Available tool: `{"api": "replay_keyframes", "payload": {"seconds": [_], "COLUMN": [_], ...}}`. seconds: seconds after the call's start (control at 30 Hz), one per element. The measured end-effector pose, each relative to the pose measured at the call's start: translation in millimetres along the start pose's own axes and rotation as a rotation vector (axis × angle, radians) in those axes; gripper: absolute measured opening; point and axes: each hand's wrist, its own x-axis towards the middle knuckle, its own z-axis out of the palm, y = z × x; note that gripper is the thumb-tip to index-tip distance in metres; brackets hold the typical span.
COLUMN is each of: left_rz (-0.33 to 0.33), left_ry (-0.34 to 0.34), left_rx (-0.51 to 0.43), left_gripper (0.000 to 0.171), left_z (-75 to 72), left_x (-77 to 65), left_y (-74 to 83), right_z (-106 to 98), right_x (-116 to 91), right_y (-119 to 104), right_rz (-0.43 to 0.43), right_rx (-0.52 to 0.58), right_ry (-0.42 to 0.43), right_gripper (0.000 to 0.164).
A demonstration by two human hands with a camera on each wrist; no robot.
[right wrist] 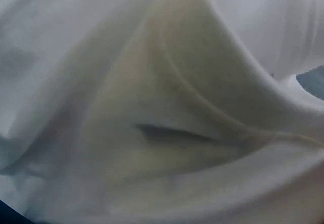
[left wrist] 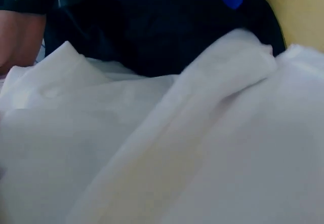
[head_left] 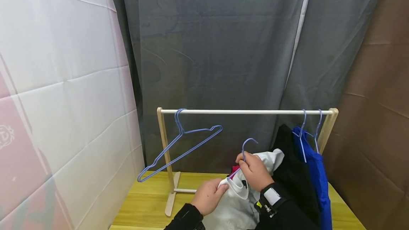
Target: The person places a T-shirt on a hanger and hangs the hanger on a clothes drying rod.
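A blue wire hanger [head_left: 244, 146] stands with its hook upward in my right hand [head_left: 254, 173], whose fingers grip it just below the hook. One arm of the hanger slopes down to the left into the neck of a white shirt [head_left: 231, 208]. With thumb and fingers my left hand [head_left: 209, 196] pinches the shirt's collar edge near that arm's end. The hanger's other arm is hidden behind the right hand and the cloth. White cloth [left wrist: 152, 148] fills most of the left wrist view, and a blurred shirt neckline [right wrist: 202, 97] shows in the right wrist view.
Behind the hands stands a clothes rack with a white rod [head_left: 230, 112]. Bare blue hangers [head_left: 182, 130] hang at its left end. A black garment [head_left: 292, 173] and a blue garment [head_left: 322, 187] hang at its right. Something red [head_left: 234, 169] shows behind the shirt, above the wooden tabletop [head_left: 140, 208].
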Motion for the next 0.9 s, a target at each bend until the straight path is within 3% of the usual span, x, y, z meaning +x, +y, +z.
{"api": "replay_keyframes", "payload": {"seconds": [0.17, 0.43, 0.7, 0.9], "left_rz": [-0.004, -0.042, -0.046, -0.072], "left_ry": [0.048, 0.099, 0.13, 0.113], "left_rx": [-0.038, -0.098, -0.173, -0.221], "left_gripper": [0.036, 0.038, 0.035, 0.033], "left_z": [0.6, 1.7, -3.9, -8.9], "left_x": [-2.4, -5.8, -9.4, -10.7], "left_y": [1.6, -2.6, -2.2, 0.4], "right_z": [-2.0, -3.1, -11.2, -17.0], "right_x": [1.8, -0.4, 0.8, 1.8], "right_y": [5.7, 28.8, 62.3, 78.4], "right_rz": [-0.011, -0.14, -0.123, -0.206], "right_rx": [-0.006, -0.079, -0.25, -0.326], "right_ry": [0.019, 0.032, 0.104, 0.134], "right_gripper": [0.009, 0.02, 0.028, 0.023]}}
